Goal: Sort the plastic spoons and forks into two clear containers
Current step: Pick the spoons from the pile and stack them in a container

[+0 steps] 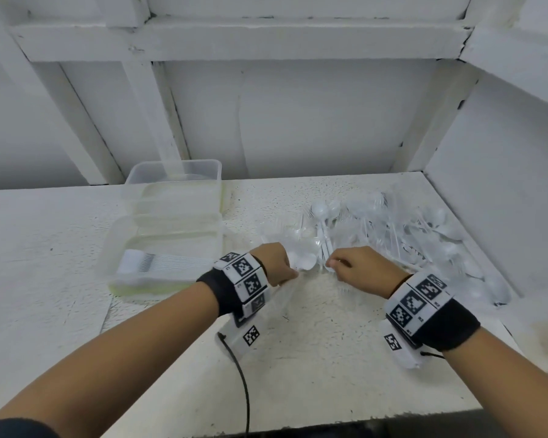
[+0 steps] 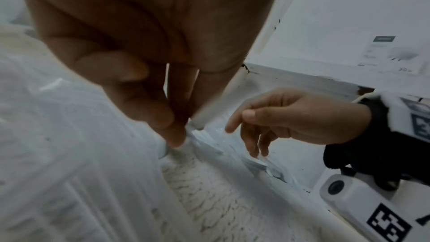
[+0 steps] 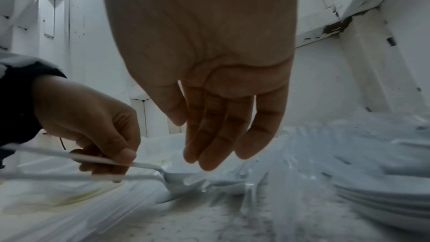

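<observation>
Left hand: left hand pinches white spoon handles near the desk's middle.
Right hand: right hand hovers with fingers loosely extended, holding nothing I can see.
Handling: light, stiff, slick; grab by the handles.
Near container: near container holds stacked forks.
Pile: cutlery pile by the right edge.
Hidden: pile pieces blur together; far container contents unclear.

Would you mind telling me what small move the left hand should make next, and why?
Probably carry the spoons to the far container. The left hand already grips them by the handles, and the near container holds forks; the far one looks empty.
</observation>
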{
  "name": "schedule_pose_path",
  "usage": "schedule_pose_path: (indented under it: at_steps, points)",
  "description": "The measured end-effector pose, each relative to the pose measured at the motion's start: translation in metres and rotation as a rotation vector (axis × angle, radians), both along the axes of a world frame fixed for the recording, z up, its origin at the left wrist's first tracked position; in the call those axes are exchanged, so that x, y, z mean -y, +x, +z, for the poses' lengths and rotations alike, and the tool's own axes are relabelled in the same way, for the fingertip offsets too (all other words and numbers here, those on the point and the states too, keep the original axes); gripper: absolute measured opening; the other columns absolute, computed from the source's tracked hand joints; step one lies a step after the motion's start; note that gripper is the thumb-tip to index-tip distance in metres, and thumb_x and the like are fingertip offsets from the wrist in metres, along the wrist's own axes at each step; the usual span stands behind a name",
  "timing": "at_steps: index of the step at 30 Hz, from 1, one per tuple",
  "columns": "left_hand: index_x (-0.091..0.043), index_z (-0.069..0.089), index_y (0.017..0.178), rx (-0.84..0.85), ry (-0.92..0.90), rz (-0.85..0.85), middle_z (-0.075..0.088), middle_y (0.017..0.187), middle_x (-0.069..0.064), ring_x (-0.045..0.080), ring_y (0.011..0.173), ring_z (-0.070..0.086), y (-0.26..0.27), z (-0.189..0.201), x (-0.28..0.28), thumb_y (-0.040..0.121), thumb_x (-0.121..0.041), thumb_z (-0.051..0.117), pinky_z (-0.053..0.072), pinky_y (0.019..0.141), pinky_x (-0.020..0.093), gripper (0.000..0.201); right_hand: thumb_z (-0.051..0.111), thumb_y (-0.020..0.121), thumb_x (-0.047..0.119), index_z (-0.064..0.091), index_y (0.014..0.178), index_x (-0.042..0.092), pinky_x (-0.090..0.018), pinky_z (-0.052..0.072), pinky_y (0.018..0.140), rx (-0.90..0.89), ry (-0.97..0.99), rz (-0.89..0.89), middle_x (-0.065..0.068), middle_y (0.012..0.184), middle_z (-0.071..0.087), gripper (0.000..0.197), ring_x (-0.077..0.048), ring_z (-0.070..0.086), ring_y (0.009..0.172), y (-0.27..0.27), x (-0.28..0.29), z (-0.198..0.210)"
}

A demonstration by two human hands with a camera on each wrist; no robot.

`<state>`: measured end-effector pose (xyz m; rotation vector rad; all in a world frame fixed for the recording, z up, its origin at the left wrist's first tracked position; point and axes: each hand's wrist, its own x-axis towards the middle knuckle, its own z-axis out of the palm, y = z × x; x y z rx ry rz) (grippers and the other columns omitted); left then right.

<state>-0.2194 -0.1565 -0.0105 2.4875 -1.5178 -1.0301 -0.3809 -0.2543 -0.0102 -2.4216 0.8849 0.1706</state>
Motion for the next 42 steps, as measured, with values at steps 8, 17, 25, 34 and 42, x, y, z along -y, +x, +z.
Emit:
schedule_pose_path:
  at_steps: [8, 17, 25, 34, 42]
  points:
    - [-0.008, 0.053, 0.084, -0.167, -0.077, 0.161, 0.069, 0.075, 0.004, 0.011, 0.053, 0.056, 0.016, 0.010, -0.038, 0.098, -0.021, 0.042, 0.045, 0.049, 0.019, 0.022, 0.036, 0.096, 0.046, 0.045, 0.061, 0.011, -0.028, 0.043, 0.062, -0.247, 0.001, -0.031, -0.003, 0.063, 0.055, 0.050, -0.013, 0.049, 0.055, 0.034, -0.032, -0.020]
    - [-0.013, 0.042, 0.101, -0.242, -0.239, 0.335, 0.055, 0.083, 0.007, 0.013, 0.056, 0.043, 0.022, -0.001, -0.050, 0.100, -0.021, 0.035, 0.035, 0.046, 0.019, 0.011, 0.044, 0.095, 0.032, 0.041, 0.062, 0.014, -0.023, 0.036, 0.049, -0.205, 0.072, -0.149, 0.001, 0.060, 0.046, 0.038, -0.012, 0.045, 0.052, 0.048, -0.049, -0.030]
    - [-0.015, 0.048, 0.086, -0.142, -0.329, 0.254, 0.050, 0.076, -0.002, 0.015, 0.070, 0.046, 0.007, -0.010, -0.031, 0.094, -0.024, 0.046, 0.031, 0.054, 0.018, 0.013, 0.041, 0.099, 0.026, 0.048, 0.078, 0.010, -0.024, 0.047, 0.052, 0.017, 0.353, -0.406, -0.003, 0.075, 0.051, 0.027, -0.013, 0.054, 0.054, 0.002, -0.042, -0.002]
    - [-0.010, 0.057, 0.117, 0.172, -0.104, -0.096, 0.052, 0.116, 0.011, 0.028, 0.100, 0.058, -0.005, -0.019, 0.016, 0.096, -0.022, 0.040, 0.044, 0.080, 0.030, 0.030, 0.031, 0.098, 0.012, 0.054, 0.092, 0.002, -0.020, 0.027, 0.051, 0.112, 0.275, -0.491, 0.003, 0.070, 0.043, 0.027, -0.009, 0.037, 0.057, -0.024, -0.036, -0.005]
    - [-0.006, 0.045, 0.126, 0.331, -0.010, -0.045, 0.035, 0.132, 0.010, 0.027, 0.099, 0.058, -0.007, -0.023, 0.028, 0.092, -0.044, 0.051, 0.043, 0.071, 0.033, 0.051, 0.032, 0.099, 0.014, 0.056, 0.089, 0.007, -0.017, 0.026, 0.050, 0.192, 0.270, -0.530, 0.007, 0.069, 0.044, 0.027, -0.005, 0.038, 0.058, -0.033, -0.039, -0.013]
